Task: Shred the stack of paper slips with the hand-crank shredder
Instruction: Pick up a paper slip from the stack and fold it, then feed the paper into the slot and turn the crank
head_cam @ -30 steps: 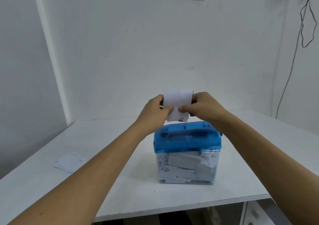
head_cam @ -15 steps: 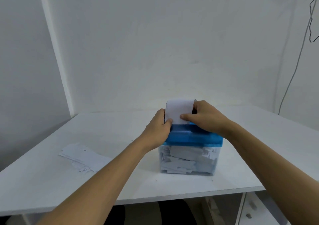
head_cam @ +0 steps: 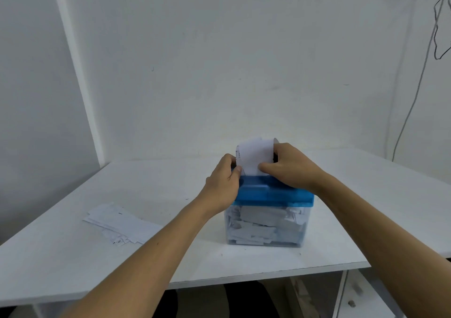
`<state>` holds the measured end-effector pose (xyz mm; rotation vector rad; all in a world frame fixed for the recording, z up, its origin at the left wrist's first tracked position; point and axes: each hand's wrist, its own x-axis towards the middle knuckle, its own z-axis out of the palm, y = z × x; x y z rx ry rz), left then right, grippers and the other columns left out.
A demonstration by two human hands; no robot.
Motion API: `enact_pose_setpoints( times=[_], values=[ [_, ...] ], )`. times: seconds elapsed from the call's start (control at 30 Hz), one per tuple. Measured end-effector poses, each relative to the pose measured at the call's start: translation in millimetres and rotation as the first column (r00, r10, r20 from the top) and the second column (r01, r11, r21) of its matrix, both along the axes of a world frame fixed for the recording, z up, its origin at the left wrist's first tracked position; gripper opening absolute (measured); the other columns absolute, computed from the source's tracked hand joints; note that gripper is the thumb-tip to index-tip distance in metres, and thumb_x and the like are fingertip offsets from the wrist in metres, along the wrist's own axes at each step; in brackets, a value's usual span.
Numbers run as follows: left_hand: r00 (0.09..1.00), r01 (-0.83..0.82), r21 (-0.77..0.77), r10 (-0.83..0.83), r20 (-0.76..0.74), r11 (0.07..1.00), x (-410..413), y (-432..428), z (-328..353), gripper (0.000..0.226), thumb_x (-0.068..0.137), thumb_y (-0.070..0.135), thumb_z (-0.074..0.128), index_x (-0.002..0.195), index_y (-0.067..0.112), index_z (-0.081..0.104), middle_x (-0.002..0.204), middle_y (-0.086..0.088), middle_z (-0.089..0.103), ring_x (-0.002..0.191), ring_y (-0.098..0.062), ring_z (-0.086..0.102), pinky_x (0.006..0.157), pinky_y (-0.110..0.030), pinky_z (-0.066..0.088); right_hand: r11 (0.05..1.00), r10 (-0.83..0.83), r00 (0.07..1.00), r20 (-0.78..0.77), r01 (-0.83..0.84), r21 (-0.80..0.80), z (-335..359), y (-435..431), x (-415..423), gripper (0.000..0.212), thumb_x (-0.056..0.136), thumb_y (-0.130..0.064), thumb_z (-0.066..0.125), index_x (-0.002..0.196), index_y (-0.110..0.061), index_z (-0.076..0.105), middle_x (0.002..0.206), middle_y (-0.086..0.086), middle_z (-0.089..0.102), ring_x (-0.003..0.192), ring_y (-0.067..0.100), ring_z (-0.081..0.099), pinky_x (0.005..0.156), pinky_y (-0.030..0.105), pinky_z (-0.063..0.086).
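A second earlier the paper slip [head_cam: 255, 154] hangs in the air clear above the shredder [head_cam: 268, 195]; now it stands down at the shredder's top, its lower edge hidden behind the blue lid. The left hand [head_cam: 223, 185] and right hand [head_cam: 292, 168] come down with it, each pinching a side edge: the left now lies against the shredder's left end, the right over its right half. Over the last half second the slip hardly shifts. The stack of slips [head_cam: 122, 225] left of the shredder shows more fully as the view tips.
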<state>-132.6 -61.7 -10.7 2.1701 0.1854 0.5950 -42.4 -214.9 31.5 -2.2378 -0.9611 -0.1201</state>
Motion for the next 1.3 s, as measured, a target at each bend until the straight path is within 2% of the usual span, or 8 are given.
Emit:
enact_pose_setpoints(
  times=[0.33,0.5,0.6,0.8,0.87,0.97,1.2,1.3],
  values=[
    [1.000,0.004,-0.004,-0.004,-0.008,1.000,3.8,3.6,-0.6,0.022,0.109,0.030,0.031,0.099,0.015,0.043,0.092,-0.002,0.051,0.085,-0.019,0.047,0.074,-0.034,0.040,0.991,0.055,0.996,-0.070,-0.047,0.122,5.2,-7.9,-3.3,0.018,0.087,-0.029,0.076,0.085,-0.013,0.070,0.075,0.000,0.068,0.065,0.014,0.057,0.055,0.016,0.042],
    [0.998,0.025,-0.028,-0.023,0.063,0.999,3.1,1.3,-2.7,0.026,0.108,0.039,0.036,0.091,0.021,0.044,0.084,0.004,0.049,0.080,-0.016,0.047,0.074,-0.035,0.040,0.991,0.021,0.997,-0.068,-0.012,0.133,2.1,-4.6,0.4,0.033,0.085,-0.039,0.077,0.089,-0.006,0.073,0.084,0.013,0.073,0.078,0.032,0.065,0.072,0.042,0.056],
    [0.997,0.032,-0.023,-0.030,0.077,0.999,6.7,5.0,3.1,0.015,0.101,0.035,0.056,0.099,0.020,0.057,0.097,0.006,0.064,0.092,-0.015,0.060,0.082,-0.031,0.050,0.994,0.020,0.997,-0.069,-0.012,0.108,2.8,-4.7,0.0,0.029,0.085,-0.038,0.078,0.088,-0.009,0.072,0.080,0.008,0.072,0.072,0.023,0.064,0.063,0.030,0.052],
    [0.995,0.007,-0.047,-0.002,0.096,0.999,7.4,2.8,15.2,0.030,0.101,0.033,0.059,0.091,0.005,0.065,0.089,-0.009,0.069,0.078,-0.016,0.059,0.071,-0.027,0.049,0.996,-0.016,0.992,-0.122,0.026,0.085,8.3,-8.0,-1.9,0.033,0.086,-0.034,0.077,0.068,-0.013,0.059,0.059,-0.003,0.055,0.053,0.011,0.047,0.047,0.014,0.034],
    [0.994,0.016,-0.058,-0.009,0.112,0.998,7.2,2.0,13.3,0.026,0.101,0.031,0.059,0.103,0.007,0.067,0.099,-0.006,0.072,0.089,-0.020,0.066,0.079,-0.031,0.055,0.986,-0.007,0.987,-0.157,0.033,0.161,7.9,-7.0,-2.0,0.041,0.089,-0.044,0.071,0.074,-0.007,0.065,0.062,0.002,0.055,0.055,0.013,0.045,0.051,0.020,0.035],
    [0.990,0.015,-0.037,-0.010,0.143,0.999,6.0,-2.1,13.3,0.025,0.101,0.029,0.058,0.122,0.017,0.065,0.113,0.007,0.071,0.099,-0.010,0.065,0.080,-0.017,0.054,0.980,-0.017,0.986,-0.164,0.049,0.192,6.7,-6.5,-1.3,0.042,0.088,-0.050,0.070,0.078,-0.009,0.071,0.064,0.002,0.066,0.054,0.011,0.052,0.052,0.021,0.041],
    [0.989,-0.025,-0.070,0.035,0.145,0.997,7.8,1.3,8.0,0.029,0.104,0.032,0.052,0.098,0.008,0.067,0.094,-0.006,0.071,0.080,-0.019,0.061,0.074,-0.033,0.050,0.979,0.005,0.984,-0.178,0.031,0.201,7.6,-12.3,0.1,0.016,0.088,-0.033,0.076,0.081,-0.018,0.073,0.074,-0.006,0.072,0.058,0.008,0.062,0.052,0.016,0.048],
    [0.985,-0.054,-0.056,0.062,0.159,0.997,7.6,0.2,6.8,0.029,0.105,0.031,0.051,0.098,0.008,0.066,0.095,-0.004,0.071,0.082,-0.020,0.061,0.072,-0.032,0.051,0.981,0.014,0.985,-0.174,0.020,0.193,7.4,-12.8,0.8,0.015,0.090,-0.028,0.074,0.096,-0.015,0.077,0.088,-0.003,0.075,0.076,0.016,0.069,0.068,0.024,0.057]
  ],
)
